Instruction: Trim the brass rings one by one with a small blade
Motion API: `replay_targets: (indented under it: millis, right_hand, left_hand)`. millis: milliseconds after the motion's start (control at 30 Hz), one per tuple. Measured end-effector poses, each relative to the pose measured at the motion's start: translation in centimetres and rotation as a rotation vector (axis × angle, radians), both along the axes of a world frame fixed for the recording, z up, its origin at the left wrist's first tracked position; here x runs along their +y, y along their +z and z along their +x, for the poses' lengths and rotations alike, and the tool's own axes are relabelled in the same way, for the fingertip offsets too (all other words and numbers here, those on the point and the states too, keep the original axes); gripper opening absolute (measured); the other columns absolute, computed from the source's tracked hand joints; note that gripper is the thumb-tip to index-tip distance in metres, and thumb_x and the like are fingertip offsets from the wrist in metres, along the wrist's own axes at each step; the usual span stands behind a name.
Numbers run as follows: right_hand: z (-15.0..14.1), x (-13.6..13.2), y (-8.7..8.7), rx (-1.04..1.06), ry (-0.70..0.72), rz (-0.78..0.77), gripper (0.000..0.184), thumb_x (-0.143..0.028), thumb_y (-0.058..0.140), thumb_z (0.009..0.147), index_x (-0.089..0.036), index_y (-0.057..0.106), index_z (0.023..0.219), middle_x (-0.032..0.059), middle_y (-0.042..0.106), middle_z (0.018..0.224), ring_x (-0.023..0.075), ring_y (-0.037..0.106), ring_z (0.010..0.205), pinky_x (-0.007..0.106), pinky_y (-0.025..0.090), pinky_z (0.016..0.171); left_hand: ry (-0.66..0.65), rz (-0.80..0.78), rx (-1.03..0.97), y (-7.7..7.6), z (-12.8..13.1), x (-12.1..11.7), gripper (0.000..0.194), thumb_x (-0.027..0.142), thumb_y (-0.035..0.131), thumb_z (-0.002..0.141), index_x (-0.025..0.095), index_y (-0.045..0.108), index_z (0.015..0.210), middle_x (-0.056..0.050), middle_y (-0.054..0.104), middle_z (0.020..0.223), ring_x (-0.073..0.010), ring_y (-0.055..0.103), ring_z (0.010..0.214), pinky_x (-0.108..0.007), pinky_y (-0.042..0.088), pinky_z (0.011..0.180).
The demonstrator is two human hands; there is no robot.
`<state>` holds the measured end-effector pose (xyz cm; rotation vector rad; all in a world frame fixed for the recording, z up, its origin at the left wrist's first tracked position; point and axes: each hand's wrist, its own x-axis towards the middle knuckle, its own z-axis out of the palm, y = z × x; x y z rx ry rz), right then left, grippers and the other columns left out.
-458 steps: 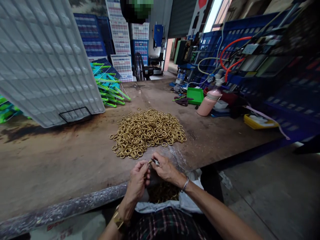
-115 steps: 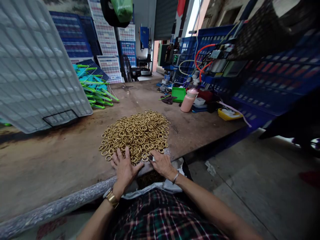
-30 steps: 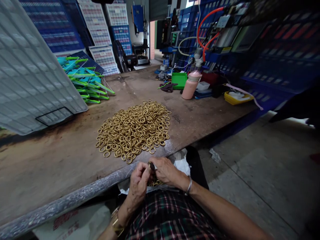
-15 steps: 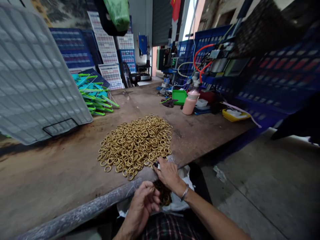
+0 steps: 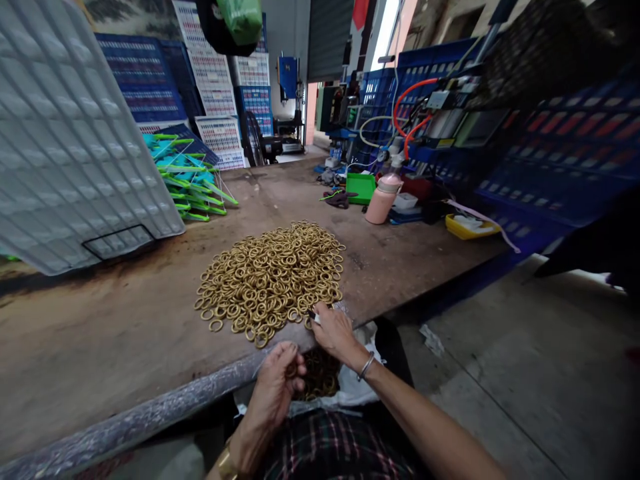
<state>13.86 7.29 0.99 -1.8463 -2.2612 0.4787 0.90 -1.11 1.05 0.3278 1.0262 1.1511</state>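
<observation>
A heap of brass-coloured metal rings (image 5: 273, 273) lies on the worktable near its front edge. My left hand (image 5: 279, 373) is just below that edge, its fingers curled around a ring (image 5: 291, 369). Beside the heap's near right corner, my right hand (image 5: 336, 335) is closed on a small black and white thing (image 5: 314, 316), too small to name; a ring seems to be by its fingertips. In my lap, a white bag (image 5: 369, 347) stands open with more, darker rings (image 5: 320, 377) inside, partly hidden by both hands.
A translucent plastic box (image 5: 90, 147) and green and blue hangers (image 5: 195, 180) are at the left. Toward the back right are a pink bottle (image 5: 383, 200), a green tray (image 5: 361, 188) and a yellow tray (image 5: 473, 228). Plastic-film-wrapped padding (image 5: 150, 413) lines the table's front edge.
My left hand has drawn up and left toward the table edge, and a ring now shows in its fingers. My right hand stays by the heap. The view has tilted slightly down.
</observation>
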Motion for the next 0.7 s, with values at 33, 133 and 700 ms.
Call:
replay_targets:
  millis: [33,133,700]
  right_hand:
    - [0.1,0.0,-0.1,0.074,0.000,-0.003,0.014,-0.020,0.045,0.079,-0.018,0.052,0.092,0.0047,0.063,0.076,0.0163,0.056,0.070,0.024,0.031,0.059]
    - [0.0,-0.4,0.0,0.398,0.022,-0.028,0.008,-0.021,0.044,0.079,-0.018,0.051,0.077,-0.0008,0.056,0.068,0.0125,0.050,0.064,0.022,0.031,0.057]
    - [-1.1,-2.4,1.7,0.726,0.158,-0.209,0.021,-0.030,0.044,0.080,-0.018,0.046,0.063,-0.0061,0.039,0.056,0.0083,0.037,0.053,0.020,0.028,0.050]
  left_hand:
    - [0.006,0.017,0.048,0.0,0.1,0.1,0.031,0.039,0.069,0.065,0.016,0.050,0.076,0.004,0.053,0.061,-0.0068,0.049,0.049,-0.015,0.034,0.036]
    - [0.031,0.052,0.175,-0.1,0.5,0.4,0.041,0.045,0.068,0.064,0.017,0.051,0.090,0.005,0.053,0.060,-0.0070,0.047,0.046,-0.015,0.032,0.034]
    - [-0.009,0.363,0.773,-0.7,-0.4,0.5,0.024,0.041,0.055,0.075,0.017,0.061,0.078,0.000,0.059,0.066,-0.0117,0.053,0.059,-0.023,0.041,0.058]
